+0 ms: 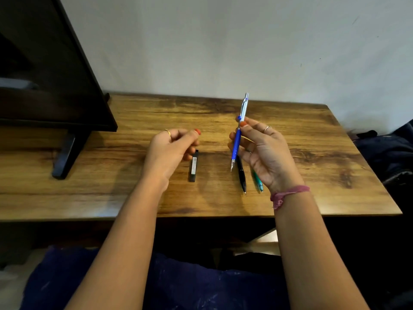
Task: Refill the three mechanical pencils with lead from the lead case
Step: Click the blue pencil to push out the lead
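Right hand (pixel 262 151) grasps blue pencil (pixel 238 139) near-upright above desk (pixel 312 135), tip down. Left hand (pixel 172 148) raised, fingers curled with thumb meeting fingertips — whether it pinches anything, cannot tell. Lead case (pixel 193 167) flat mid-desk, nearer front edge. Black pencil (pixel 241 175), green pencil (pixel 258 182) side by side right of it — partly under right hand.

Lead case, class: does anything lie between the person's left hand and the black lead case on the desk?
Nothing visible does. The left hand hovers with curled fingers just above the far end of the slim black rectangular lead case, which lies alone on the bare wooden desk, with no object between them.
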